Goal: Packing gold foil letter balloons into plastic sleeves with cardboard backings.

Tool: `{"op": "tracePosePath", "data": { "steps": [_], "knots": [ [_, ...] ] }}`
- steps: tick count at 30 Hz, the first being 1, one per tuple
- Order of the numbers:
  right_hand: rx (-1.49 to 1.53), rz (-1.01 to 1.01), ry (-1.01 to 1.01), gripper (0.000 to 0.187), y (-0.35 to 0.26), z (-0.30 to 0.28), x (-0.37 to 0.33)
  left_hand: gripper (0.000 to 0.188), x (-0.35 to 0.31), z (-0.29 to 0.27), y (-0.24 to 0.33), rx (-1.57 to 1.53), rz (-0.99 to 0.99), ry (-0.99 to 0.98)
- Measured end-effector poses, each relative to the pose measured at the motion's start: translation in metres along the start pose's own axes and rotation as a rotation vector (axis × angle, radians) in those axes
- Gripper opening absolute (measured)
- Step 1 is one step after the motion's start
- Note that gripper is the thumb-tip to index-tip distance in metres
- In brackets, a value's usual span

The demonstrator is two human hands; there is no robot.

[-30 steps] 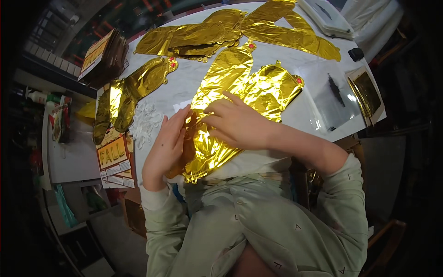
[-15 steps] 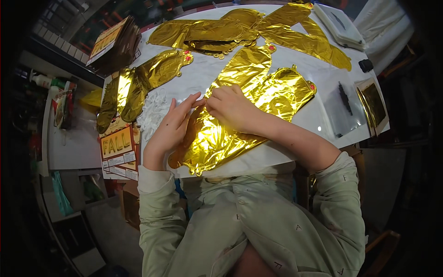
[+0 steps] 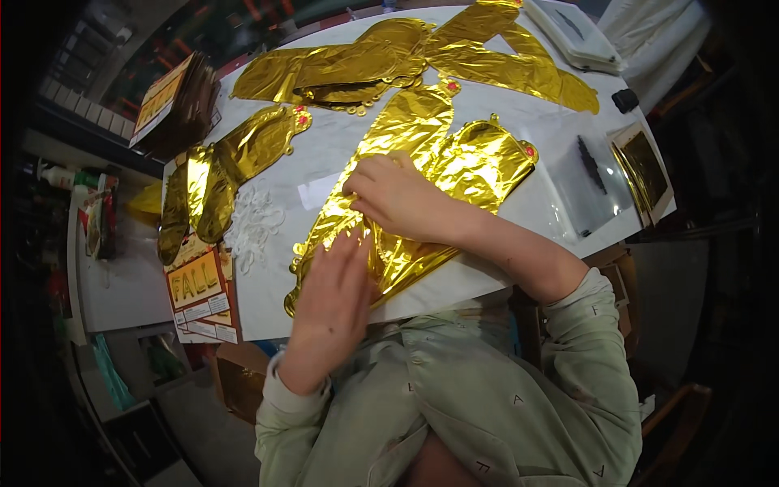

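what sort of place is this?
Probably a small indoor workshop or hand-work station, not certain: gold foil shapes are spread over a white table, with a stack of printed cards at its far left and clear plastic bags on the right.

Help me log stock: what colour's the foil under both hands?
Shiny gold foil, best in head view.

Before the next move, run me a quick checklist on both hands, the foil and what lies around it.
1. Right hand at the gold foil piece: ok.
2. Left hand pressing the foil: cannot tell, blurred.
3. Foil smooth: not ok, creased throughout.
4. White strings apart from that foil: ok, to its left.
5. Card stack away from both hands: ok, far left.
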State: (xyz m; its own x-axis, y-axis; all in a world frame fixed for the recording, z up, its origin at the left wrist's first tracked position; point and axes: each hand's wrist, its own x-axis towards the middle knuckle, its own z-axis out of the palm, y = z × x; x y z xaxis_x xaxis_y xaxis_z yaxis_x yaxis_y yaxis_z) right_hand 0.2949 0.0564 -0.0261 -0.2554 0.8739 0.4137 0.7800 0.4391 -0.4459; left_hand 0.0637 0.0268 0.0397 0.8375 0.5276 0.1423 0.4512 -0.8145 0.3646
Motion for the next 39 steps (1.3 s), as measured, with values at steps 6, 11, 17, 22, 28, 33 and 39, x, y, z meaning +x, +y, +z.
{"op": "tracePosePath", "data": {
  "steps": [6, 11, 17, 22, 28, 33, 39],
  "knots": [
    [-0.125, 0.075, 0.027, 0.024, -0.010, -0.087, -0.029, 0.066, -0.016, 0.017, 0.029, -0.121, 0.115, -0.099],
    [-0.221, 0.180, 0.013, 0.024, -0.008, -0.096, -0.087, 0.075, -0.008, 0.033, 0.027, -0.029, 0.098, -0.191],
    [-0.172, 0.229, 0.092, 0.022, 0.009, -0.084, -0.112, 0.085, -0.011, 0.044, 0.020, 0.056, 0.049, -0.174],
    [-0.158, 0.229, 0.125, 0.024, 0.016, -0.080, -0.114, 0.085, -0.005, 0.044, 0.018, 0.100, 0.041, -0.178],
    [-0.061, 0.286, 0.114, 0.022, 0.020, -0.088, -0.113, 0.086, -0.002, 0.052, 0.009, 0.128, 0.034, -0.183],
    [-0.078, 0.420, 0.187, 0.030, 0.035, -0.108, -0.114, 0.088, -0.002, 0.055, 0.009, 0.130, 0.021, -0.185],
    [-0.017, 0.279, 0.097, 0.033, 0.064, -0.117, -0.068, 0.088, -0.002, 0.055, 0.010, 0.126, 0.014, -0.180]
  ]
}}
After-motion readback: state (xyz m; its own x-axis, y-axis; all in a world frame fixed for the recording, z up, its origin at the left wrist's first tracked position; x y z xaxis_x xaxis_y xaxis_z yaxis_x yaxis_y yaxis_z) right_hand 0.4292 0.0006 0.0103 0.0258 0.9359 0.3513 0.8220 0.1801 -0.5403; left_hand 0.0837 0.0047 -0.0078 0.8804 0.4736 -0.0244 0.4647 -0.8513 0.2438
